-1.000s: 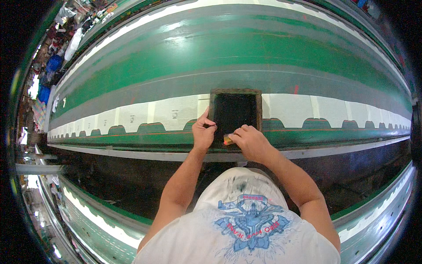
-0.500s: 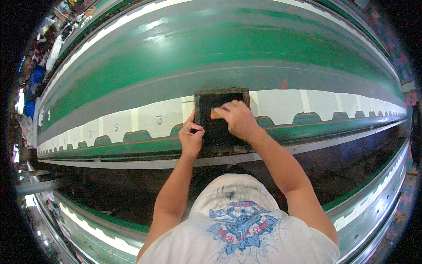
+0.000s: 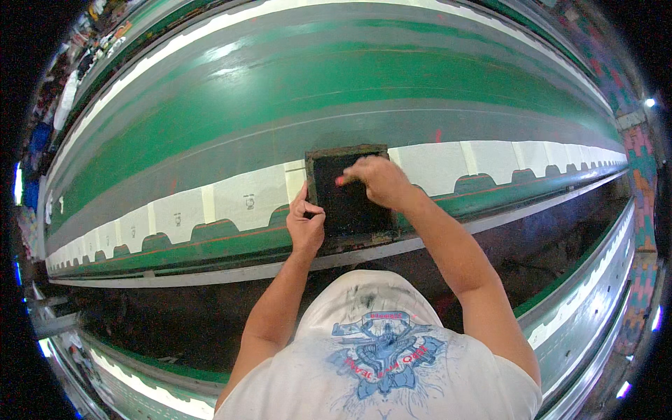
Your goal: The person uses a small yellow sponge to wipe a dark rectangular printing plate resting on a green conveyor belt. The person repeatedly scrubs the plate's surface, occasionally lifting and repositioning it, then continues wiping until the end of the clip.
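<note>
A small dark screen-printing frame (image 3: 348, 150) with worn edges lies over a row of white pieces (image 3: 420, 166) along the near edge of the long green table (image 3: 315, 80). My left hand (image 3: 306, 222) is at the frame's left side, its fingers closed on that edge. Over the black inside of the frame, my right hand (image 3: 383, 183) grips a small squeegee; only its red end (image 3: 340, 181) shows, the rest hidden by my fingers. White pieces left of the frame carry small dark prints (image 3: 250, 201); those to the right look plain.
A pale rail (image 3: 175, 278) runs along the table's near edge, close to my body. Behind me to the right stands another long table (image 3: 581, 308) with white pieces. Mixed clutter (image 3: 91, 52) lies at the far left.
The view has shifted a little. My right hand and the squeegee have moved slightly within the frame, and less of the squeegee shows. My left hand stays on the frame's edge.
</note>
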The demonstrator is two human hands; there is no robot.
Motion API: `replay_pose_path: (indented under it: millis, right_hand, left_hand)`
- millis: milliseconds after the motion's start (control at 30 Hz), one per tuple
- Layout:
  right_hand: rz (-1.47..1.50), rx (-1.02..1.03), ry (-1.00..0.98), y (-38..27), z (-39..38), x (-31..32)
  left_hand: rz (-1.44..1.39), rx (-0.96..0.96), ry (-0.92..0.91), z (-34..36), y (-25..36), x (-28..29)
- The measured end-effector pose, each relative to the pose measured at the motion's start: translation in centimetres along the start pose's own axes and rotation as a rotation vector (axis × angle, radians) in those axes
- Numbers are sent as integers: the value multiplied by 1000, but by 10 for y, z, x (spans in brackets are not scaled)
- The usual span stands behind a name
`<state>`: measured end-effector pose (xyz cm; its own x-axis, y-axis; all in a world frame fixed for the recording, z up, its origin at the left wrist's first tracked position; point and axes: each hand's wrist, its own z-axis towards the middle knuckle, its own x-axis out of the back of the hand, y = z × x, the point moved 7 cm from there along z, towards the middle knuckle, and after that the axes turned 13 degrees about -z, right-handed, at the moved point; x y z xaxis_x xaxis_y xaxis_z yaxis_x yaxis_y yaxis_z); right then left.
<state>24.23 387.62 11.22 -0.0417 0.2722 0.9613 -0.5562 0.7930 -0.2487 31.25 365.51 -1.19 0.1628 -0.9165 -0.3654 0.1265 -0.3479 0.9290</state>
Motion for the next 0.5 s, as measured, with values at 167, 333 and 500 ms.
replay_pose_path:
  millis: [167,333,500]
  right_hand:
    - [-99,-42,75,3,13,-2]
    - [-76,24,73,-38,-35,-5]
    - [-40,13,-19,-68,-71,-7]
  left_hand:
    - [67,-50,-22,-1,-4,2]
    - [200,-102,-28,-4,2,-1]
    - [275,-113,-40,-4,16,-10]
